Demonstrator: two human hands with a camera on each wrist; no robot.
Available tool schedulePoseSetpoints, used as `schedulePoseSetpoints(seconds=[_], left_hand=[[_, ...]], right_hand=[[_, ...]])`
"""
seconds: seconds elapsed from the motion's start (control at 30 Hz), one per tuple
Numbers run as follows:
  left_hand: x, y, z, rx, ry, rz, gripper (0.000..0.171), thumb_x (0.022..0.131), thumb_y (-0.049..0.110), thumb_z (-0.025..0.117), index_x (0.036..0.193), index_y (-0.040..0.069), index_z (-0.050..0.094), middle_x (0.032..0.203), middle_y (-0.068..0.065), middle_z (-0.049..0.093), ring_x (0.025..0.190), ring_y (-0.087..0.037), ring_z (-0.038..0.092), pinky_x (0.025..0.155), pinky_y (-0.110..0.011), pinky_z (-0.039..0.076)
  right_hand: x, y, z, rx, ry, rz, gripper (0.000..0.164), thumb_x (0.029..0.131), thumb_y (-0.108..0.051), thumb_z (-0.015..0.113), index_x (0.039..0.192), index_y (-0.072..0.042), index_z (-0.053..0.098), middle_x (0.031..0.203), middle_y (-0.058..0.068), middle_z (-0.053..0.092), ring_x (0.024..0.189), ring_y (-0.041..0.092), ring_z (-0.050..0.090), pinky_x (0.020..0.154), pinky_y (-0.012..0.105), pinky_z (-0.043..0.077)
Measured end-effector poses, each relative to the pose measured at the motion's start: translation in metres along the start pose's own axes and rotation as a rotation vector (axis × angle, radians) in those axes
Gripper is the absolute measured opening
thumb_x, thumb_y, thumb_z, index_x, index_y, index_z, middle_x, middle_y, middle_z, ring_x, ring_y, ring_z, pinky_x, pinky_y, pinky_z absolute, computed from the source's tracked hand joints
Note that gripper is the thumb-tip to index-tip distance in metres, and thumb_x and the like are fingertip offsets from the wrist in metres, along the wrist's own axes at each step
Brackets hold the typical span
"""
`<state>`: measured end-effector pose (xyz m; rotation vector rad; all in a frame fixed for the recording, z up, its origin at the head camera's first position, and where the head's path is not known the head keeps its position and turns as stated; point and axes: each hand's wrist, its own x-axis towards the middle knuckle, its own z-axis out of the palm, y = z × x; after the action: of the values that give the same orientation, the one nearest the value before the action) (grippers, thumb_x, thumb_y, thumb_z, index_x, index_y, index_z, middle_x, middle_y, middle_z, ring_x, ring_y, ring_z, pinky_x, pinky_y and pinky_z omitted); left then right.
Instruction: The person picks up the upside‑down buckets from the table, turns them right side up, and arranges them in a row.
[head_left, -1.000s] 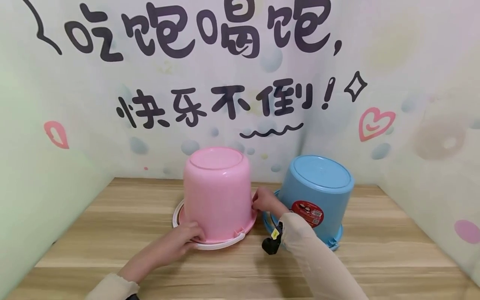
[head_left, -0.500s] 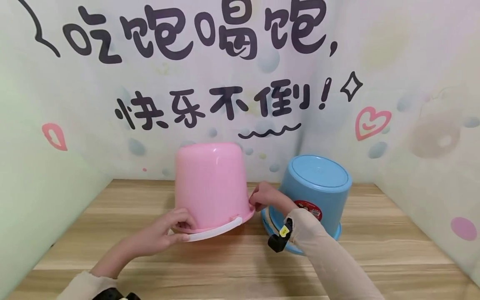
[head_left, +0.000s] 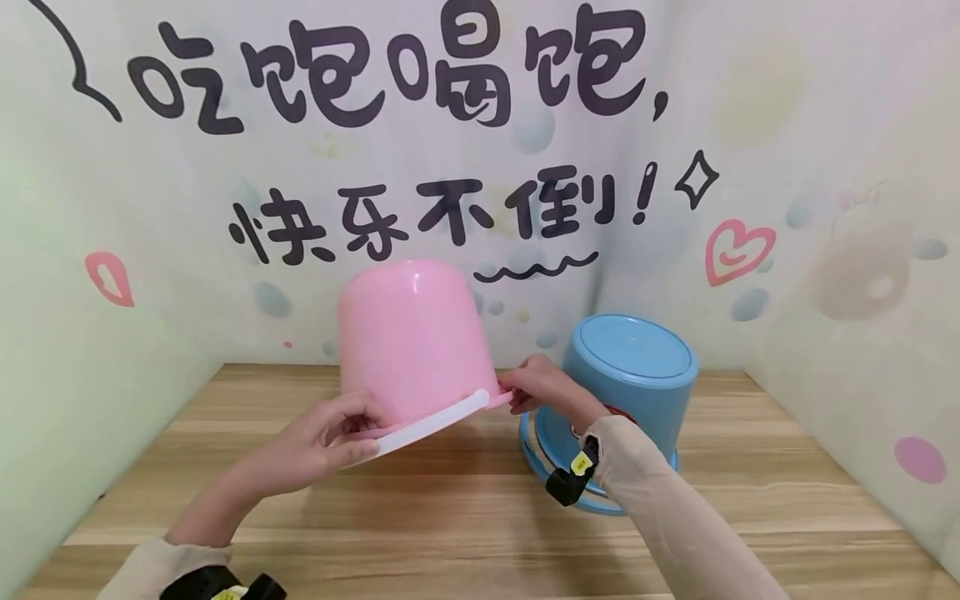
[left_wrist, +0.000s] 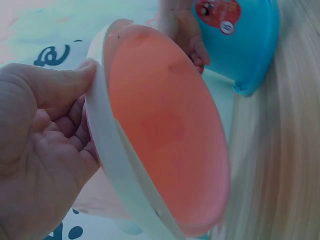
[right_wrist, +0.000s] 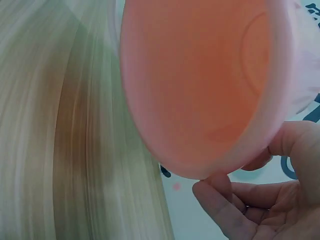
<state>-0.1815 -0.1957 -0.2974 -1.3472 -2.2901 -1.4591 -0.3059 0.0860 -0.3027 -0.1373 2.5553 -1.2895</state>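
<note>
Round pink plastic bucket (head_left: 411,337) pinched by left hand (head_left: 322,440) and right hand (head_left: 549,387) above brown wood-grain table (head_left: 420,533). White lettered backdrop (head_left: 420,150) seen behind.

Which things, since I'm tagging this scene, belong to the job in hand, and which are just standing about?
In the job:
pink bucket, held tilted, bottom up
white handle of that bucket
left hand and right hand, gripping it from opposite sides

Seemingly just about:
blue bucket, bottom up on the wooden table
lettered backdrop behind
</note>
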Motion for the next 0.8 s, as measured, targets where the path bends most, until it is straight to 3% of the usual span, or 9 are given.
schedulePoseSetpoints(seconds=[0.17,0.43,0.57,0.8], left_hand=[[0.003,0.004,-0.003,-0.076,0.010,0.025,0.016,0.086,-0.009,0.054,0.099,0.000,0.056,0.086,-0.009,0.048,0.075,-0.016,0.046,0.063,-0.025,0.043],[-0.001,0.007,-0.006,-0.165,0.042,-0.061,0.013,0.089,-0.006,0.051,0.102,-0.004,0.053,0.092,-0.005,0.050,0.077,-0.014,0.049,0.063,-0.023,0.045],[-0.003,0.008,-0.007,-0.194,0.060,-0.071,0.016,0.089,-0.008,0.049,0.104,-0.004,0.053,0.093,-0.004,0.053,0.076,-0.015,0.051,0.063,-0.024,0.046],[-0.003,0.008,-0.014,-0.275,0.096,-0.099,0.022,0.092,-0.007,0.043,0.109,0.002,0.054,0.097,-0.009,0.056,0.084,-0.014,0.054,0.070,-0.023,0.049]], right_hand=[[-0.006,0.000,-0.004,0.019,-0.033,-0.031,0.033,0.083,-0.033,0.063,0.072,-0.001,0.065,0.069,0.012,0.063,0.058,0.020,0.060,0.062,0.032,0.054],[-0.019,-0.010,-0.017,-0.034,-0.101,-0.055,0.034,0.087,-0.033,0.057,0.080,-0.001,0.066,0.072,0.010,0.065,0.063,0.020,0.063,0.064,0.031,0.055],[-0.023,-0.016,-0.025,-0.052,-0.127,-0.068,0.035,0.087,-0.033,0.056,0.081,0.000,0.066,0.073,0.010,0.066,0.065,0.020,0.064,0.066,0.033,0.055],[-0.025,-0.016,-0.035,0.011,-0.130,-0.083,0.040,0.085,-0.038,0.058,0.075,-0.001,0.067,0.072,0.012,0.066,0.064,0.021,0.064,0.069,0.038,0.054]])
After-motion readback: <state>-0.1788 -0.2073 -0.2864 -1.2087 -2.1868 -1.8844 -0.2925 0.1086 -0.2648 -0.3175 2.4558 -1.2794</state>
